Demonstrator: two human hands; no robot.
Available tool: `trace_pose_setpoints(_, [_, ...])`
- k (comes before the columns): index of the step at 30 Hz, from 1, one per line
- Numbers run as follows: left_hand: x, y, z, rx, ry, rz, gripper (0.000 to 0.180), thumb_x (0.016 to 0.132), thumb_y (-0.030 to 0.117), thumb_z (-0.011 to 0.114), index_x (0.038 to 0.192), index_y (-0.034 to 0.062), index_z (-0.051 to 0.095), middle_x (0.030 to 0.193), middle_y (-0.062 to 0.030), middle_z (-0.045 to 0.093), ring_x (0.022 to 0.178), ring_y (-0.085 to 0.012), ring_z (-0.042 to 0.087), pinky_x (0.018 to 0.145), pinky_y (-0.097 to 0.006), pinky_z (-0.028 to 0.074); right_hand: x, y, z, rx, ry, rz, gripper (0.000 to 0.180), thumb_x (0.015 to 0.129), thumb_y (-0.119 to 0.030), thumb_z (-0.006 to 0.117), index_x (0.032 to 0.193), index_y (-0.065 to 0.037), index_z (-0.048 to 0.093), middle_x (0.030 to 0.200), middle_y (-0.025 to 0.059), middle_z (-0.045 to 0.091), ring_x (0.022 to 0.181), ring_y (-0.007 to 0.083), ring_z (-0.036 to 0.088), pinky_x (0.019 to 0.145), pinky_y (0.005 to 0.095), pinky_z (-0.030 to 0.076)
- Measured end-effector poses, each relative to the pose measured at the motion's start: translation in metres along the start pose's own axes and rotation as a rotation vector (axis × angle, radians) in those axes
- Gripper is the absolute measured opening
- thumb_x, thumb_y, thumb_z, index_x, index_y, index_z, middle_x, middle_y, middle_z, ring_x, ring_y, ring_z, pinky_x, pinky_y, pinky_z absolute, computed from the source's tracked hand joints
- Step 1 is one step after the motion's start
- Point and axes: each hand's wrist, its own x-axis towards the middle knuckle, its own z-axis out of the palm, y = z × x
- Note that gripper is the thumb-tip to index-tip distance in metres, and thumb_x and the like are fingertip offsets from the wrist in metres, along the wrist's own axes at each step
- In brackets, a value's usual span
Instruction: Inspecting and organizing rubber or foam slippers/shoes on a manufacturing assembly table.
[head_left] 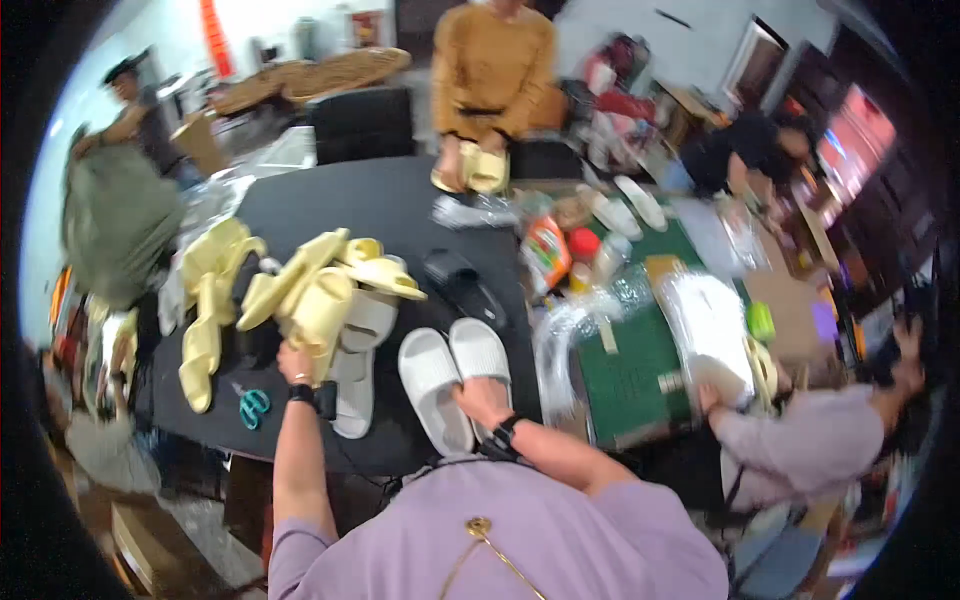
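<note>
Here the right hand (483,397) grips a pair of white ribbed foam slippers (455,375); the left hand (296,362) clasps a pale yellow slipper (322,315); keeping pairs aligned helps.

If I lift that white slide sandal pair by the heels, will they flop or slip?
The white slide sandals look thick and moulded, so probably springy, not floppy, and light. They lie flat on the black table, unlikely to roll. The right hand rests at their heels; ribbed footbeds should aid grip.

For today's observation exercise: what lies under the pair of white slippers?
The white slippers lie side by side on the black table. The right hand covers their near ends; anything beneath them is hidden.
</note>
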Motion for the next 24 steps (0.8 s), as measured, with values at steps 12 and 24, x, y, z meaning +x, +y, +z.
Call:
trace_pose_setpoints(12, [-0.037, 0.056, -0.095, -0.572, -0.097, 0.505, 0.037, 0.086, 0.019, 0.047, 0.114, -0.0053, 0.054, 0.113, -0.0206, 0.057, 0.107, -0.0338, 0.052, 0.095, -0.040, 0.037, -0.011, 0.168, -0.138, -0.036, 0.407, 0.585, 0.049, 0.084, -0.041, 0.041, 0.077, 0.000, 0.068, 0.077, 0.0245, 0.063, 0.076, 0.0433, 0.061, 0.073, 0.0476, 0.047])
trace_pose_setpoints(24, [-0.168, 0.174, -0.101, -0.188, -0.312, 0.834, 0.039, 0.077, 0.021, 0.057, 0.113, 0.0061, 0.054, 0.115, -0.0139, 0.054, 0.111, -0.0333, 0.048, 0.090, -0.044, 0.043, -0.003, 0.059, -0.128, 1.000, -0.199, 0.240, 0.045, 0.088, -0.035, 0.058, 0.119, -0.003, 0.051, 0.097, 0.0081, 0.061, 0.079, 0.0095, 0.058, 0.062, 0.0239, 0.047])
